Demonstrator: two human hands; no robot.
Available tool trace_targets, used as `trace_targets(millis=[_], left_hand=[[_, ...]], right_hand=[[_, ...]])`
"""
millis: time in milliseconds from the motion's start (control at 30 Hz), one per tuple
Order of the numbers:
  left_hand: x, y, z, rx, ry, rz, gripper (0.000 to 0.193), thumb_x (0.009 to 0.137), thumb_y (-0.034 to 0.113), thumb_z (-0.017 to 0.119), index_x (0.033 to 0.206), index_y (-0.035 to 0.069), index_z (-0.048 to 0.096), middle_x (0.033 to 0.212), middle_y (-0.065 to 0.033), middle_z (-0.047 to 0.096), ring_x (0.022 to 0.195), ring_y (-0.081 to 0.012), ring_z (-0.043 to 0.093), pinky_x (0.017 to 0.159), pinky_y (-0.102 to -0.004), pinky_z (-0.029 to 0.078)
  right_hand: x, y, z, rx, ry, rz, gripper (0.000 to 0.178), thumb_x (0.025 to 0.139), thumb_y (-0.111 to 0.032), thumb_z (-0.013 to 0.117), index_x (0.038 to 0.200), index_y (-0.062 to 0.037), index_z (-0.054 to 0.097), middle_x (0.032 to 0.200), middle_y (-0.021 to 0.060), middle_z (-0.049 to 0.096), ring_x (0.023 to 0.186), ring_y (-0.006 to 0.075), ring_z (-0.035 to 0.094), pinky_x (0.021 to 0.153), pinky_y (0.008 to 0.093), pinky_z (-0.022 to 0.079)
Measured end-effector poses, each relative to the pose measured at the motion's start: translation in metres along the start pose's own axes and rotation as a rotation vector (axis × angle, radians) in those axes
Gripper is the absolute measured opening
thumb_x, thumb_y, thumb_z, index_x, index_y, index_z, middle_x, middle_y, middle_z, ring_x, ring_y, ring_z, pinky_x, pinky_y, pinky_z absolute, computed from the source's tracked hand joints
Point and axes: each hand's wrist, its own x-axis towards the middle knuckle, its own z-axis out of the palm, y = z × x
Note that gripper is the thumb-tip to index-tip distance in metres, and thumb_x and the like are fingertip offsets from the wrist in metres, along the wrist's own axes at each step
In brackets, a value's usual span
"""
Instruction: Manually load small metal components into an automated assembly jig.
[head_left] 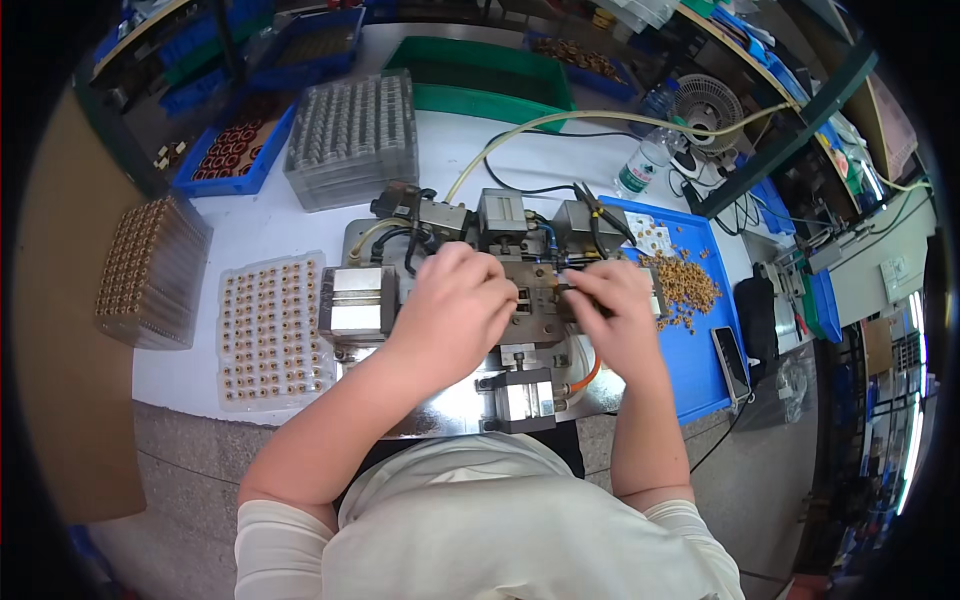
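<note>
A metal fixture with pneumatic cylinders and hoses sits in front of me on the white table. Over its left-centre part is my left hand, fingers curled and closed near the middle slot; whatever they hold is hidden. My right hand pinches at the slot's right side, and the small thing at its fingertips is too small to name. Small brass-coloured parts lie heaped in a blue tray to the right. On the left, a clear plastic tray carries rows of similar small parts.
Stacked filled trays stand at far left, with a taller stack of clear trays behind. A green bin is at the back. Pliers rest on the fixture; a bottle, a fan and a phone are on the right.
</note>
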Motion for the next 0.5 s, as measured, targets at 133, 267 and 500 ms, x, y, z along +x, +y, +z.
trace_targets(millis=[133,267,500], left_hand=[[-0.002,-0.001,0.019,0.102,-0.274,0.014,0.015,0.085,0.007,0.068,0.1,0.008,0.07,0.101,-0.0053,0.065,0.101,-0.0264,0.054,0.094,-0.0377,0.044],[0.002,0.002,0.035,0.107,-0.258,0.044,0.015,0.085,0.005,0.067,0.099,0.007,0.068,0.1,-0.0057,0.065,0.1,-0.0267,0.054,0.092,-0.0369,0.045],[0.007,0.003,0.041,0.115,-0.105,0.056,0.015,0.083,0.006,0.065,0.098,0.006,0.066,0.096,-0.0084,0.063,0.098,-0.0282,0.053,0.089,-0.0386,0.046]], right_hand=[[-0.043,0.021,-0.037,-0.105,0.218,0.243,0.016,0.083,-0.005,0.072,0.099,-0.0034,0.077,0.094,0.0048,0.07,0.086,0.022,0.06,0.082,0.0326,0.046],[-0.097,0.072,-0.072,-0.155,0.148,0.553,0.018,0.083,-0.005,0.072,0.1,-0.0037,0.077,0.093,0.0061,0.071,0.084,0.0218,0.061,0.08,0.0324,0.048],[-0.145,0.106,-0.056,-0.341,-0.097,0.71,0.02,0.084,-0.006,0.07,0.102,-0.0053,0.077,0.094,0.0081,0.074,0.082,0.0223,0.064,0.078,0.0326,0.051]])
